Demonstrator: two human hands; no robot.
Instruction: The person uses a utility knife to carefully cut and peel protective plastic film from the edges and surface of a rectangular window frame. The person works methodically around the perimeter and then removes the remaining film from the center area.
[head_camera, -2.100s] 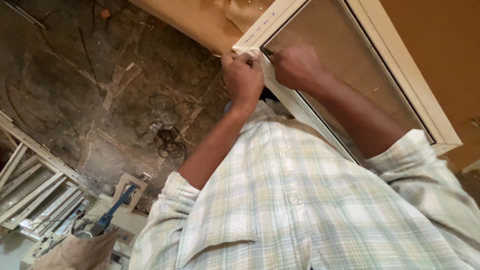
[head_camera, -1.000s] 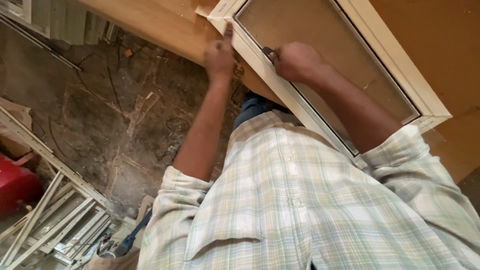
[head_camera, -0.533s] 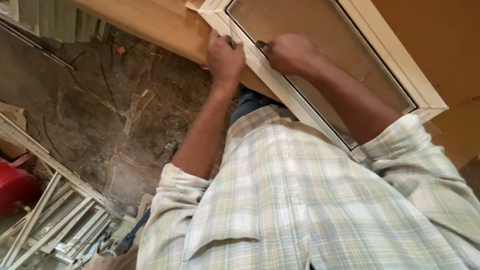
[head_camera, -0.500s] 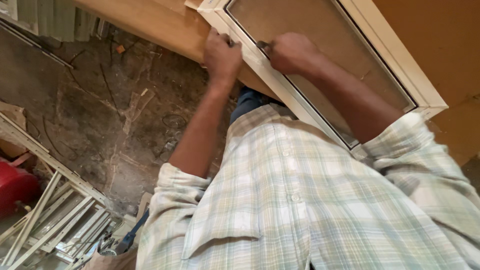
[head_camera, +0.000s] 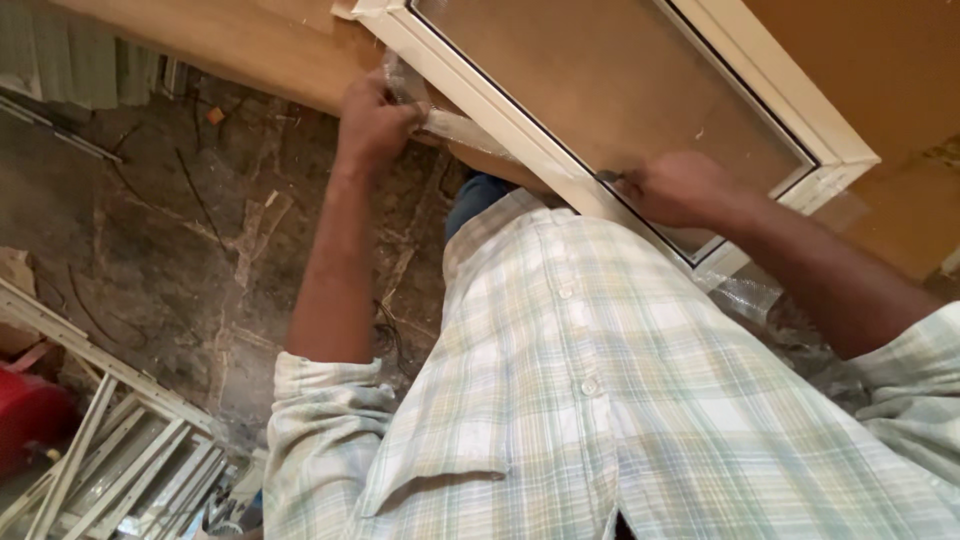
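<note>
Stained stone floor (head_camera: 150, 230) below, loose pale frame offcuts (head_camera: 110, 470) in corner. Cream-white window frame with frosted glass pane (head_camera: 620, 90) lies flat on brown wooden desk (head_camera: 240, 40). Left hand (head_camera: 372, 122) pinched shut on clear plastic wrap strip (head_camera: 462, 128) at frame's near rail. Right hand (head_camera: 678, 188) closed around small dark tool (head_camera: 607, 177) at glass edge. Frame likely stiff, awkward; glass fragile: grip rails. Film thin, limp, tears easily.

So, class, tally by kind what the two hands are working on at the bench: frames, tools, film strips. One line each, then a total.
Cream-white glazed window frame: 1
Clear plastic film strip, in left hand: 1
Small dark tool, in right hand: 1
Total: 3
</note>
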